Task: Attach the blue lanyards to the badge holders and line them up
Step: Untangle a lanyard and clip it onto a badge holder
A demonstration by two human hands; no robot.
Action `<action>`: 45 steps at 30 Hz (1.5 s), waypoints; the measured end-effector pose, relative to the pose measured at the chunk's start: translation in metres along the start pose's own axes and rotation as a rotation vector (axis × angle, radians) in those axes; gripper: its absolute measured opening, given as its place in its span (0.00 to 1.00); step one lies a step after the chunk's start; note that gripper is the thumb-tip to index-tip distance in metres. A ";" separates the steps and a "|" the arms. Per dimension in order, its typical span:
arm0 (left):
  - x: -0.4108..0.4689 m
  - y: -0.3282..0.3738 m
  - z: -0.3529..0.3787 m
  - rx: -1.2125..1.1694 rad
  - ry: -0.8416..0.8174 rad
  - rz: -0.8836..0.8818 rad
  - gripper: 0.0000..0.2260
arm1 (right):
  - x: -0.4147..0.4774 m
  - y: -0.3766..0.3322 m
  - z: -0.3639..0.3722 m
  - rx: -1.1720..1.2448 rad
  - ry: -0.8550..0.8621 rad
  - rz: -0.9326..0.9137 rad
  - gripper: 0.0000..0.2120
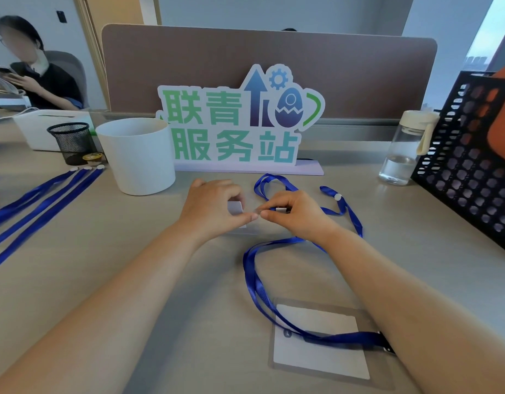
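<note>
On a pale desk [109, 223], before a brown partition [359, 75] and a green sign [234, 129], the left hand [214, 206] grips a clear badge holder [236, 208]. The right hand [298, 216] pinches the end of a blue lanyard [269, 185] just beside it. I cannot tell if the clip is already on. Nearer, a second badge holder [319, 356] seems joined to a second lanyard [252, 277]. Three more lanyards [43, 197] lie lined up at the far left. I judge the task is partly done.

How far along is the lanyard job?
Done: three lanyards lie side by side at left, badge ends unseen. In hand: left hand holds a badge holder, right hand pinches a lanyard end to it. Left: lining up the near holder and the strap across it.
</note>
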State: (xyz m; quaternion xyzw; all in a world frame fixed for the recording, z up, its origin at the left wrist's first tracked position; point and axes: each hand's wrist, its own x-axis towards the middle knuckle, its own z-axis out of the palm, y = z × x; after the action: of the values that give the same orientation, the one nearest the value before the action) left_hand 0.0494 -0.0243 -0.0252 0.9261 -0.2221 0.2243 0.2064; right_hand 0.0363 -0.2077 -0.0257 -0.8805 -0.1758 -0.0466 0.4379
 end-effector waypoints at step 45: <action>0.004 0.025 -0.020 0.034 -0.191 0.010 0.05 | -0.002 -0.003 0.009 -0.043 0.082 -0.076 0.03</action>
State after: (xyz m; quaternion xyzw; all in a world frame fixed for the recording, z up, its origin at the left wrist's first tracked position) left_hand 0.0334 -0.0367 0.0006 0.9455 -0.2415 0.1398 0.1676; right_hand 0.0324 -0.1998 -0.0292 -0.8798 -0.1899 -0.1028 0.4234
